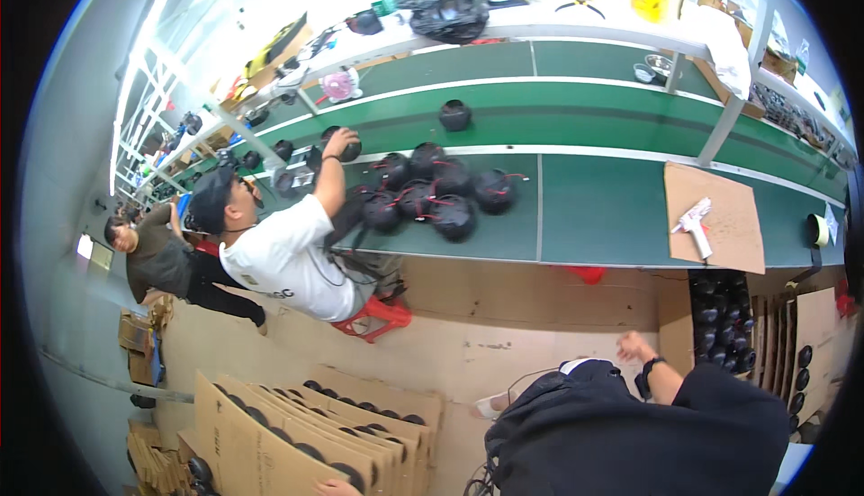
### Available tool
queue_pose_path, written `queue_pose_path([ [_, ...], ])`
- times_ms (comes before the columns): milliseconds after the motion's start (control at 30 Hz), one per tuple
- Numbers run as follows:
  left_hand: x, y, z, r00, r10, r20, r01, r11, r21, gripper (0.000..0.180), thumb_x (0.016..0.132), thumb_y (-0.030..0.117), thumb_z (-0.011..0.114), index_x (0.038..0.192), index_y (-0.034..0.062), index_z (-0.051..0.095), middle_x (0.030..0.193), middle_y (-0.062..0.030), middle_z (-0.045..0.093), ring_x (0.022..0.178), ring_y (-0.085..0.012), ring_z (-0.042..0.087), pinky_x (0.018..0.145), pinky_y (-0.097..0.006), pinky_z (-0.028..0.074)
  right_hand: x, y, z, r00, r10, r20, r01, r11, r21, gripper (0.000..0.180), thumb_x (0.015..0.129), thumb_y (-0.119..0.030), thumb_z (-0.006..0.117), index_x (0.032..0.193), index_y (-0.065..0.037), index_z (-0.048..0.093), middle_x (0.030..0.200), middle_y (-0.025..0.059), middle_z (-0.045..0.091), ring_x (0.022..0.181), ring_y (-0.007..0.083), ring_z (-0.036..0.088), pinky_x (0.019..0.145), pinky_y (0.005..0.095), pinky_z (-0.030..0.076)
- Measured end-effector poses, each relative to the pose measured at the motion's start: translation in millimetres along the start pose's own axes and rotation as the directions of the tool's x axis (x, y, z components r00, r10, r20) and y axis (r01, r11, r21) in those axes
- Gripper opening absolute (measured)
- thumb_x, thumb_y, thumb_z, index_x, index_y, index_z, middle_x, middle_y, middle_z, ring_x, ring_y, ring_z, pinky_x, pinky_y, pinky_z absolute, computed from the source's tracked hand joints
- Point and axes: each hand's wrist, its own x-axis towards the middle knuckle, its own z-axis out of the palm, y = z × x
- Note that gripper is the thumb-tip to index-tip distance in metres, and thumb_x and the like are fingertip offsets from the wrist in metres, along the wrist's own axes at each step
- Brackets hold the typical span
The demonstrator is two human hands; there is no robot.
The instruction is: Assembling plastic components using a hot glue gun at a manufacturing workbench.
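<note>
My left hand (337, 488) shows only in part at the lower edge, beside a carton (261, 446) with cardboard dividers and round black shells (310, 452) between them. Whether it holds anything is cut off by the picture's edge. My right hand (635, 347), with a dark band at the wrist, is held in front of my dark shirt. Its fingers are curled in, and nothing shows in them. On the green bench (585, 217) ahead lie several round black housings (453, 218) with red wires. A white glue gun (694, 224) rests on a cardboard sheet (729, 199) at the right.
A co-worker in a white shirt (292, 253) sits on a red stool (373, 320), one hand on a black housing (346, 142). Another person (157, 257) is farther left. A box of black parts (720, 320) stands under the bench's right end. A shelf (594, 32) runs above.
</note>
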Motion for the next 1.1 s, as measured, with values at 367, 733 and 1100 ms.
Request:
queue_pose_path([
  [367,-290.9,223.8,-33.2,-0.259,0.585,0.769,0.652,0.693,-0.307,0.042,0.086,0.005,0.059,0.127,0.0005,0.055,0.092,-0.0129,0.069,0.071,-0.0206,0.066,0.061,-0.033,0.052,-14.9,126.6,-106.7,0.992,0.122,-0.007,-0.110,0.918,0.381,0.030,0.093,-0.013,0.047,0.117,0.001,0.058,0.089,0.0205,0.069,0.070,0.0283,0.069,0.060,0.0405,0.057],
  [733,-258.9,438.8,-31.2,-0.292,0.633,0.717,-0.002,0.750,-0.662,0.039,0.092,0.036,0.059,0.112,0.0044,0.069,0.085,-0.0162,0.072,0.067,-0.0206,0.067,0.064,-0.036,0.054,33.9,49.9,-184.4,0.991,0.024,-0.128,0.022,0.937,0.350,0.031,0.092,-0.020,0.051,0.073,0.002,0.062,0.061,0.0112,0.060,0.048,0.0218,0.060,0.048,0.0365,0.054],
  [1100,-224.2,690.3,-41.8,-0.289,0.857,0.427,-0.346,0.322,-0.881,0.039,0.084,0.043,0.065,0.099,0.0068,0.068,0.092,-0.0182,0.070,0.090,-0.0366,0.067,0.081,-0.044,0.052,68.2,-95.5,-254.3,0.961,-0.035,-0.274,0.002,0.993,-0.120,0.030,0.075,-0.024,0.066,0.057,-0.001,0.059,0.054,0.0083,0.056,0.050,0.0197,0.054,0.050,0.0356,0.044],
])
